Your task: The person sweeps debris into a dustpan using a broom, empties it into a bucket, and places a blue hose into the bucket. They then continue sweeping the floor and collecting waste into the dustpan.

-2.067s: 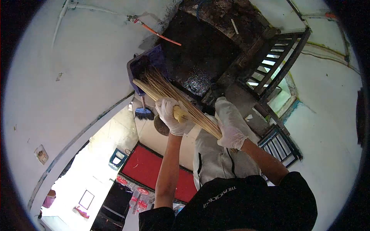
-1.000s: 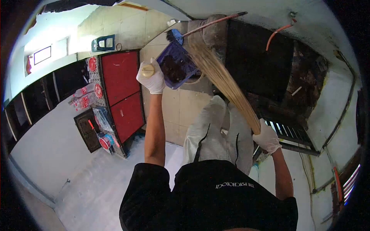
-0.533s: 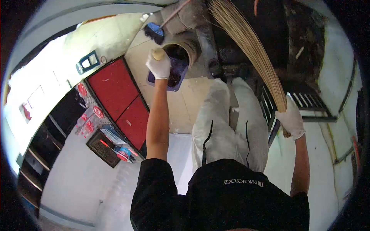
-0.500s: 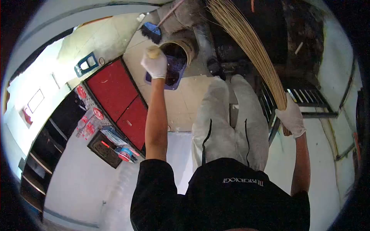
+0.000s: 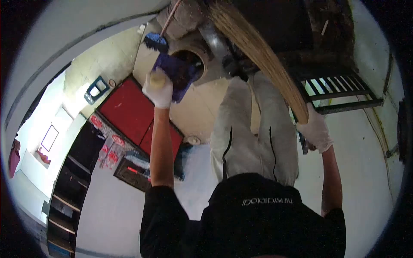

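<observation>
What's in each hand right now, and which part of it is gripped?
The left hand holds the purple dustpan by its handle, near the top end. The right hand holds the stick broom by its narrow end.

From where I stand: one head-worn cam, facing fwd & steeply down, v. wide view w/ rounded dark corners. Nearest is the black shirt (image 5: 266, 228); left hand (image 5: 161, 92) & right hand (image 5: 315, 129) sit mid-dist.; grey trousers (image 5: 241, 142) lead down to the tiled floor (image 5: 203, 111). Past the floor's far edge, a dark patch (image 5: 284, 26) is prob. farther off, tho too dim to be sure.
</observation>
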The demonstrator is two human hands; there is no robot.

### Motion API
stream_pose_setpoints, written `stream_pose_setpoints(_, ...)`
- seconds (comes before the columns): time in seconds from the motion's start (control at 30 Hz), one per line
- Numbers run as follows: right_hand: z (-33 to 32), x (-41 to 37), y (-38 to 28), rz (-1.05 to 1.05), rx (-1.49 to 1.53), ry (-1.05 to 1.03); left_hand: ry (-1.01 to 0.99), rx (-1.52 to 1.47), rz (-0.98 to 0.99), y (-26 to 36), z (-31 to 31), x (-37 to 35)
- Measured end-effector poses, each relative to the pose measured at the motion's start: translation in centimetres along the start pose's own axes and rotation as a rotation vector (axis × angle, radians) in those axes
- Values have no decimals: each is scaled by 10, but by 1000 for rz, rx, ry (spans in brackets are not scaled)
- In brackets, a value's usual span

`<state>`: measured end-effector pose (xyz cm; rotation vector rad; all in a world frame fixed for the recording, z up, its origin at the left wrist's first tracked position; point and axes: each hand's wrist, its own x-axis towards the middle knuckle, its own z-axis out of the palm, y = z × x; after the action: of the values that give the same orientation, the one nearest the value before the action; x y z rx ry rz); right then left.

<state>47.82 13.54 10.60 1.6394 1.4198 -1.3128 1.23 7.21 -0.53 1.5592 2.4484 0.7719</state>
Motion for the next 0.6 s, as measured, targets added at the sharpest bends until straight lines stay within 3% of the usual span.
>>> stream_pose_setpoints(0.07,3,6,8,-60,-50,123,16,72,-38,7,-12,-8)
stream_pose_setpoints(0.13,7,-9,13,-62,41,37,-24,266,-16,32,-39,-26)
stream_pose_setpoints(0.17,7,-9,14,-29,71,40,-18,264,-5,38,-36,-27)
stream_pose_setpoints(0.23,6,-5,17,-58,65,62,14,-74,59,47,-39,-35)
stream_pose_setpoints(0.33,1,-6,12,-22,105,9,-133,95,30,27,-35,-58)
stream_pose_setpoints(0.37,9,8,21,-40,90,133,-55,30,186,9,-1,-47)
stream_pose_setpoints(0.4,19,1,30,-41,41,139,-52,22,258,1,-11,-71)
stream_pose_setpoints(0.43,8,4,23,-41,39,38,-276,129,120,7,-23,-69)
stream_pose_setpoints(0.47,14,-5,32,-53,27,25,-275,192,166,6,-37,-79)
stream_pose_setpoints(0.53,19,3,32,-218,-186,318,-256,2,136,-10,-5,-75)
stream_pose_setpoints(0.57,6,2,20,-44,-30,96,-315,-115,272,-17,-3,-79)
stream_pose_setpoints(0.6,9,-5,24,-81,-51,20,-402,-87,225,-3,-16,-84)
